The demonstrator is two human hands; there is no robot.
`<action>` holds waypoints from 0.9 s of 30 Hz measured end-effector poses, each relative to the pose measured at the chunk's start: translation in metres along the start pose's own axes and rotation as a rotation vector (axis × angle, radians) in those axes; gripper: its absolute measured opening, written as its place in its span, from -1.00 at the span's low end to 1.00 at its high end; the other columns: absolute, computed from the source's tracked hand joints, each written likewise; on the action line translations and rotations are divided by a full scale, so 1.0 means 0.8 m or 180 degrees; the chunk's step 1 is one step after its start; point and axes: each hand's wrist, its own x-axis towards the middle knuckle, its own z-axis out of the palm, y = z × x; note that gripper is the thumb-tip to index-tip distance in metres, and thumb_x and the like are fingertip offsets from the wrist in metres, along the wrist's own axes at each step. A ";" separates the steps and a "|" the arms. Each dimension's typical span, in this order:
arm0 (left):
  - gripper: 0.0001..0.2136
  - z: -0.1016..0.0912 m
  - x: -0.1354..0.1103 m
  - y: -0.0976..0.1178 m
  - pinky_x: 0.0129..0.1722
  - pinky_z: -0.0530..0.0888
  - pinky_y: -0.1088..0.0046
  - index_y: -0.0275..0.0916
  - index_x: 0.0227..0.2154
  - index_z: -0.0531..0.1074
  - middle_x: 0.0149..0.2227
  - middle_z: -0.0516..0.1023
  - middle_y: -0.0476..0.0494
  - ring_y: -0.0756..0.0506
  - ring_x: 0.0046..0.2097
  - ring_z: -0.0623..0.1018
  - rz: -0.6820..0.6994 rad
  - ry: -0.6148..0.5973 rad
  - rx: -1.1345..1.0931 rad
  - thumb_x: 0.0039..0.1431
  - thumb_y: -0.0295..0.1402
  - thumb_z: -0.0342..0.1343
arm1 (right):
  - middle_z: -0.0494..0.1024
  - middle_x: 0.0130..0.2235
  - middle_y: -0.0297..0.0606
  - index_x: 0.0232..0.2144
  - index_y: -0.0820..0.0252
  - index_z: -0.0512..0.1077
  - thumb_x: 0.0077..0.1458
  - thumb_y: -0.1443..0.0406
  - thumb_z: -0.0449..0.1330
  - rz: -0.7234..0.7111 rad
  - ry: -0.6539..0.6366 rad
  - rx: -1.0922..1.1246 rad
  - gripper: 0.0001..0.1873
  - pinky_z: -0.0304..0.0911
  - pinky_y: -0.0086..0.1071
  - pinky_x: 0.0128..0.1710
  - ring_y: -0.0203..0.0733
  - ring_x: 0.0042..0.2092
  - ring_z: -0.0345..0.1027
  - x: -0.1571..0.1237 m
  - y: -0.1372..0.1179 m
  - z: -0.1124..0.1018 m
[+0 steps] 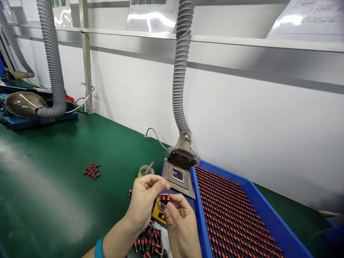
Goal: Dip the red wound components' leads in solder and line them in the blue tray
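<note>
My left hand (145,200) and my right hand (180,223) meet low in the middle of the view, in front of a small metal solder pot (179,176). Both pinch one small red wound coil (165,198) between their fingertips. My left wrist wears a blue band (99,248). Under my hands lie several more red coils (147,243) on the green table mat (53,186).
A blue tray (266,211) filled with rows of red coils stands at the right. A grey fume hose (180,75) hangs down onto the solder pot. A small heap of red rings (91,170) and a little tin (146,170) sit on the mat. Another hose and hood (25,104) stand far left.
</note>
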 end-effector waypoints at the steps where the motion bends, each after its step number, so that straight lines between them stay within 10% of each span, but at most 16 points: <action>1: -0.83 -0.002 0.002 0.003 -0.37 0.41 0.65 -0.27 -0.56 0.48 -0.52 0.51 -0.02 0.06 -0.41 0.47 0.0131 0.0100 -0.0095 -0.10 -0.28 0.29 | 0.51 -0.47 -0.37 -0.49 0.12 0.46 -0.34 0.24 0.43 0.0034 -0.0007 0.0052 -0.72 0.34 -0.43 -0.35 -0.32 -0.42 0.37 -0.001 -0.001 0.001; 5: -0.84 -0.012 0.008 0.020 -0.15 0.40 0.59 -0.22 -0.50 0.49 -0.47 0.54 0.01 0.04 -0.31 0.49 0.0467 0.0409 -0.0339 -0.10 -0.26 0.29 | 0.52 -0.44 -0.35 -0.48 0.16 0.44 -0.28 0.24 0.40 0.0209 0.0076 0.0253 -0.74 0.34 -0.46 -0.37 -0.33 -0.43 0.39 -0.006 -0.011 0.010; 12: -0.81 -0.004 -0.002 0.027 -0.39 0.39 0.63 -0.27 -0.36 0.52 -0.35 0.53 -0.11 0.02 -0.33 0.45 -0.0430 -0.0865 0.0814 -0.03 -0.28 0.22 | 0.50 -0.43 -0.39 -0.47 0.18 0.43 -0.26 0.24 0.40 0.0215 0.0147 0.0429 -0.73 0.33 -0.55 -0.31 -0.40 -0.41 0.40 -0.012 -0.023 0.016; 27: -0.87 -0.008 0.000 0.020 -0.33 0.38 0.58 -0.29 -0.48 0.52 -0.43 0.56 -0.11 0.00 -0.35 0.47 -0.0127 -0.0312 0.0980 -0.07 -0.32 0.24 | 0.52 -0.36 -0.37 -0.47 0.14 0.46 -0.24 0.27 0.38 -0.0093 0.0109 0.0258 -0.79 0.35 -0.52 -0.27 -0.37 -0.33 0.41 -0.007 -0.014 0.008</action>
